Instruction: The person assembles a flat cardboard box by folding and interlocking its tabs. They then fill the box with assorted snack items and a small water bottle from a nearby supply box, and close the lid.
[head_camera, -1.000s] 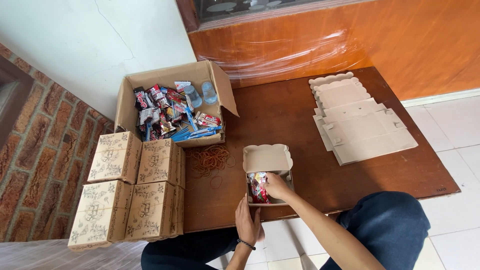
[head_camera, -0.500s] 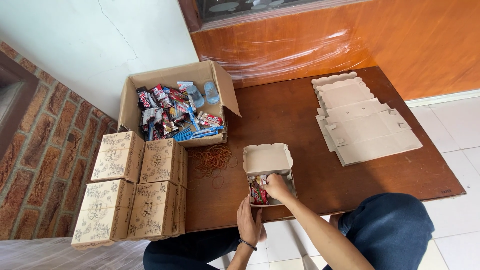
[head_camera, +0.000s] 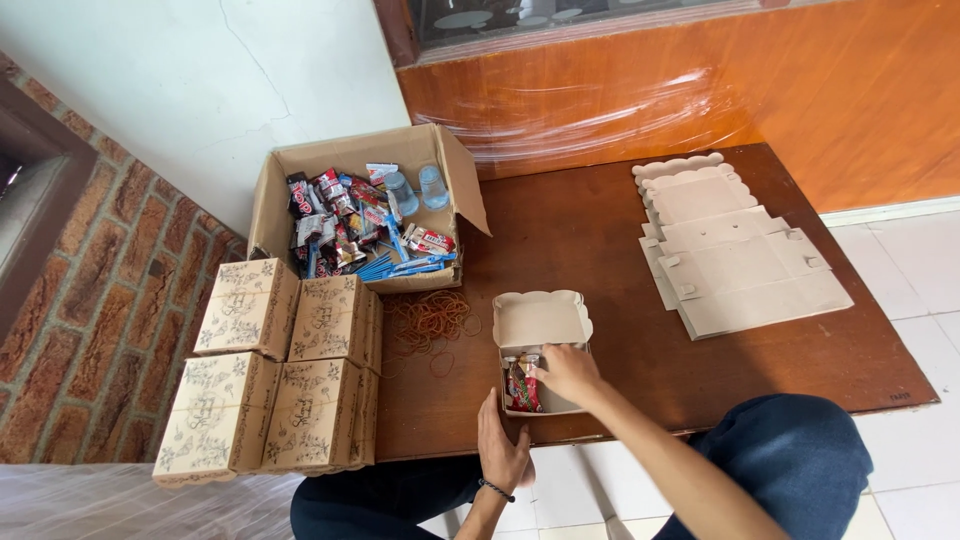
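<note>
Both hands busy: left hand (head_camera: 503, 445) flat, bracing the small box (head_camera: 541, 350) on the worktop (head_camera: 620, 250) so it stays put, right hand (head_camera: 568, 372) inside, fingers curled on snack packets (head_camera: 522, 384).

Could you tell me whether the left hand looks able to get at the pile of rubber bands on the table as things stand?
Probably yes. The left hand rests at the table's near edge by the small open box, and the rubber bands lie on bare table just beyond, with nothing between.
</note>
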